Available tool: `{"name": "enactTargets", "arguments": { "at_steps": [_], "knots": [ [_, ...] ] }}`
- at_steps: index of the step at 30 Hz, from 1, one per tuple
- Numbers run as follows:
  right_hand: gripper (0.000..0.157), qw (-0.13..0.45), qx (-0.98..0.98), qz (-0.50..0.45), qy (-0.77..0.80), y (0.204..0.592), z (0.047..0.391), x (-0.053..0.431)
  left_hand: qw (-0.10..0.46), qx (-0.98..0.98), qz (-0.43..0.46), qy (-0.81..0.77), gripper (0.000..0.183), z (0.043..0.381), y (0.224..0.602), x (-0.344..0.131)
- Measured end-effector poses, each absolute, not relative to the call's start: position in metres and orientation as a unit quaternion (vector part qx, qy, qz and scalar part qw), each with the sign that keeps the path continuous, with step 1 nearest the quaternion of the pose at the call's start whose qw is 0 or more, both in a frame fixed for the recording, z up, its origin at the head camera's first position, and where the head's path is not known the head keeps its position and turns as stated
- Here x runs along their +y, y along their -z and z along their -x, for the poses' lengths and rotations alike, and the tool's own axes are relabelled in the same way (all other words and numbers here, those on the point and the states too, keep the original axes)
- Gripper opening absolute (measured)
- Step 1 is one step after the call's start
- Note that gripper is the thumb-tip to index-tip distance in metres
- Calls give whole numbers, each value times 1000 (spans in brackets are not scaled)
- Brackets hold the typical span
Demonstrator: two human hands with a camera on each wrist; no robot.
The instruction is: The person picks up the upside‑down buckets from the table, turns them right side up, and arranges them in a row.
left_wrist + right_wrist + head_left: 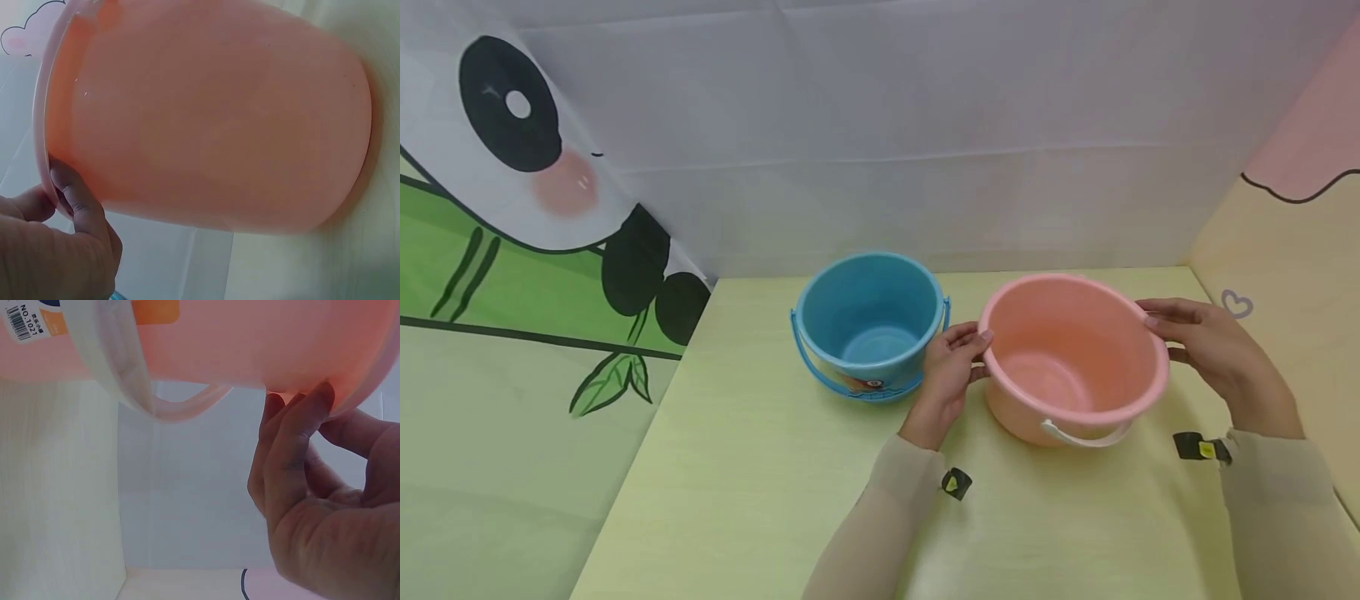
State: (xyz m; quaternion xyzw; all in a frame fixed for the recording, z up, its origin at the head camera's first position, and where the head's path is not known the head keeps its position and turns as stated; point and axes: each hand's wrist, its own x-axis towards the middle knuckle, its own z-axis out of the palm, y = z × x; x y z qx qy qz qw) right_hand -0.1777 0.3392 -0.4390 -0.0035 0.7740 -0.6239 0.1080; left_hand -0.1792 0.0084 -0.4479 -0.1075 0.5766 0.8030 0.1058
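Note:
A pink plastic bucket (1060,367) stands upright at the right of the table, its inside bare and its white handle (1086,437) hanging at the front. My left hand (951,371) pinches the left of its rim, thumb on top and fingers under the lip. On the opposite side my right hand (1217,342) grips the rim the same way. The right wrist view shows a barcode label (28,322) on the bucket's wall. Just left of my left hand sits a blue bucket (871,312) with its blue handle lowered. Whether the pink base touches the table cannot be told.
The pale yellow-green table (737,500) runs back to a white cloth wall (887,125). A printed panel with a cartoon face and green parts (550,275) borders the left. A cream and pink panel (1300,267) stands close by my right hand.

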Motion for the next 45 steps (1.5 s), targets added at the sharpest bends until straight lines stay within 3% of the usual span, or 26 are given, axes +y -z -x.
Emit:
{"name": "enactTargets", "arguments": {
  "at_steps": [8,17,26,33,45],
  "knots": [
    [20,93,788,-20,608,440,183,336,95,562,107,-814,29,180,448,11],
    [36,94,799,-44,592,440,191,331,87,547,119,-824,27,184,449,13],
    [30,96,787,-56,607,437,197,328,88,535,145,-828,28,188,451,17],
    [46,97,793,-59,599,438,202,327,85,521,152,-836,29,192,450,19],
    [44,94,788,-74,604,435,204,325,86,508,156,-843,32,194,452,22]
  ]
}}
